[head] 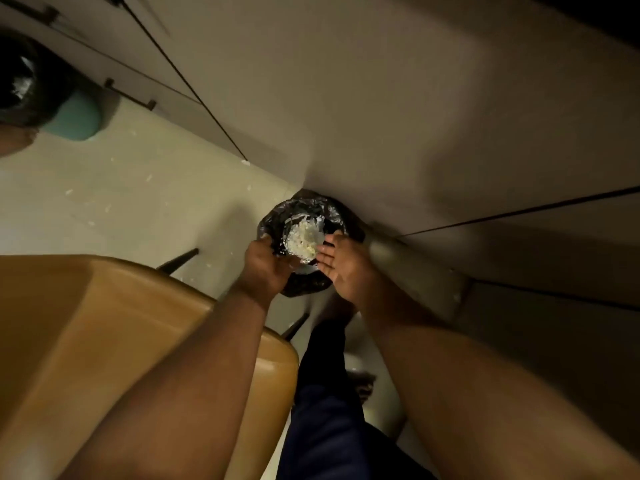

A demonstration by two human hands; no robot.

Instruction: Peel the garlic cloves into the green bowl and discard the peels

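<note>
Two hands over one round black-bagged bin (273, 216): left hand (266, 268) has its fingers clamped on the near edge of one crinkled foil sheet (294, 247), one pale flaky heap of garlic peels (304, 237) just beyond them, while right hand (343, 268) lays straight, close-set fingers against the foil's side.

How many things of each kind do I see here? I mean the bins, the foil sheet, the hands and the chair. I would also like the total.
Bins lined with a black bag: 2 (near bin, teal bin)
Foil sheet carrying peels: 1
Hands: 2 (left hand, right hand)
Wooden chair: 1
Total: 6
</note>
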